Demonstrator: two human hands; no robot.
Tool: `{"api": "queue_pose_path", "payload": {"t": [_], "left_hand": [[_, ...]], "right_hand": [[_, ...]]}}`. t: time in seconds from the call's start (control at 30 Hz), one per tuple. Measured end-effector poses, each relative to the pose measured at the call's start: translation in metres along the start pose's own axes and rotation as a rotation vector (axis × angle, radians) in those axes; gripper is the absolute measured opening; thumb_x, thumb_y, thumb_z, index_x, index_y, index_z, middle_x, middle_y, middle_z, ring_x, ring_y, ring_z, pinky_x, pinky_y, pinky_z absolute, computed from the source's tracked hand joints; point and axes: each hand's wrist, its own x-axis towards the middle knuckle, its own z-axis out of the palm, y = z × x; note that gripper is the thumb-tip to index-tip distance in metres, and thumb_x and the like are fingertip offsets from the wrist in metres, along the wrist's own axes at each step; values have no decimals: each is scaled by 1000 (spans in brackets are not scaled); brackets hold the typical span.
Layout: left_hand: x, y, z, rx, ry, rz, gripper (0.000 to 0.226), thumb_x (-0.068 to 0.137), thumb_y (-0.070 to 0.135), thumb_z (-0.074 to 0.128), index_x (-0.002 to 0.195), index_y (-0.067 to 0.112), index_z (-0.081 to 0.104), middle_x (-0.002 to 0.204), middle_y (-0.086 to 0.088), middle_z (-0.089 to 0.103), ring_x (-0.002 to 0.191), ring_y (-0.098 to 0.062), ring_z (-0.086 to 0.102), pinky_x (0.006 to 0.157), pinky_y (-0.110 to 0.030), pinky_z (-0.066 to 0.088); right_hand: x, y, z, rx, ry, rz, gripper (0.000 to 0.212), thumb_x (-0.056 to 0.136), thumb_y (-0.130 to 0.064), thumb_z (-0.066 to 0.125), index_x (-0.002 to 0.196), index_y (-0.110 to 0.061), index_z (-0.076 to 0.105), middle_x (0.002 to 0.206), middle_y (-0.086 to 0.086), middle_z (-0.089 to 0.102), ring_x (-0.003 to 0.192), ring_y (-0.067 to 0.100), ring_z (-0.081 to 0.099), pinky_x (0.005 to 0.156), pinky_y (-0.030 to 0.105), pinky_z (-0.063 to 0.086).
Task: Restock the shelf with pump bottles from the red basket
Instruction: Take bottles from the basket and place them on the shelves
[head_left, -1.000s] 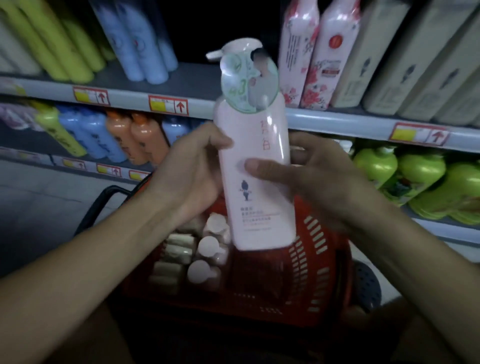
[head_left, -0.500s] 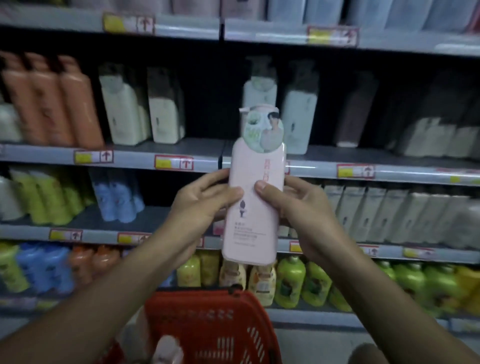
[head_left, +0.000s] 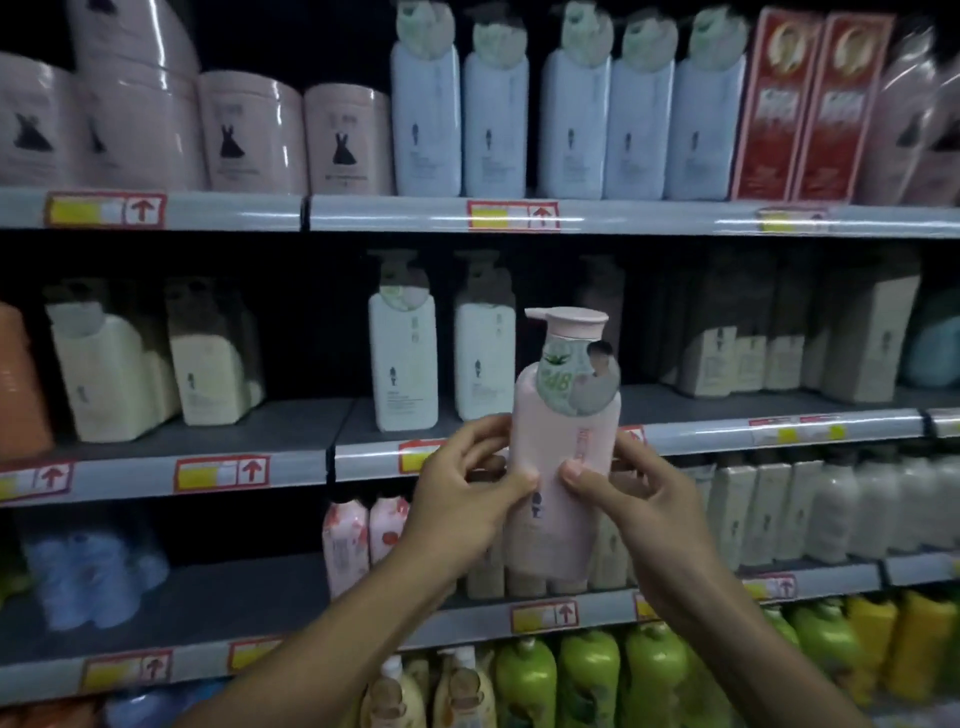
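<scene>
Hands both on one pink pump bottle (head_left: 563, 467), upright, held in the air in front of the middle shelf (head_left: 291, 421). Left hand (head_left: 462, 499) curls round its left side, thumb across the front; right hand (head_left: 636, 499) grips the right side, thumb pressing the front. Pump head points left, round tag hangs at the neck. Bottle sits just right of two white pump bottles (head_left: 402, 358) standing on that shelf. Red basket not in view. Frame edges blurred.
</scene>
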Motion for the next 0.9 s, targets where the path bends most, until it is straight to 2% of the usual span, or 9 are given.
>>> {"api": "queue_pose_path", "payload": {"t": [0.1,0.2,0.33,0.47,0.6,0.67,0.73,0.8,0.9], "left_hand": [[45,-1,32,74,1,89,49,85,5,76,121,34,62,121,16,70,110,0,67,89,-25,57],[91,1,62,81,35,165,45,87,7,75,124,29,63,119,13,70,108,-2,67,86,-20,57],[139,-7,98,19,107,146,38,92,5,70,120,29,61,112,13,69,104,-4,67,78,-15,56],[169,-27,122,32,101,92,47,94,5,66,135,26,58,126,6,68,106,-9,68,88,-27,58],[186,-45,134,122,35,44,55,96,5,63,145,28,49,129,9,60,94,3,62,66,-11,54],[193,-51,139,176,12,32,56,97,4,61,146,28,48,127,10,60,93,3,61,62,-11,54],[196,-55,145,244,-21,31,61,97,6,62,150,30,45,127,12,59,106,-3,62,71,-16,59],[196,-59,148,285,-37,19,67,96,7,63,153,33,40,137,9,58,122,-11,59,87,-29,61],[196,-67,146,315,-75,-4,73,95,6,64,155,35,34,147,6,51,133,-15,53,95,-36,59]], "right_hand": [[43,-5,-23,-88,62,-143,43,83,-7,83,118,-31,73,116,8,75,100,11,76,77,23,61],[93,-11,-44,-158,68,-258,44,84,-9,83,122,-30,71,123,-2,72,101,1,72,78,18,59],[159,-2,-67,-171,40,-273,57,86,-8,81,139,-18,64,135,-2,67,107,1,70,84,18,59],[207,22,-91,-177,9,-228,63,85,-14,83,143,-22,61,138,-3,66,116,9,69,87,24,61],[237,38,-107,-168,6,-159,59,86,-19,83,141,-24,64,126,-1,75,110,12,73,81,25,62],[249,43,-112,-138,11,-133,52,89,-19,79,139,-22,65,119,-2,78,106,11,75,78,24,62],[259,48,-113,-108,18,-114,44,92,-18,76,135,-21,67,117,-2,78,103,11,76,78,25,63],[267,52,-112,-83,-7,-104,37,95,-16,72,131,-23,68,114,-5,79,102,12,76,77,24,63],[276,57,-114,-92,-47,-95,36,96,-17,70,130,-27,67,116,-7,79,106,13,75,81,28,63]]}}
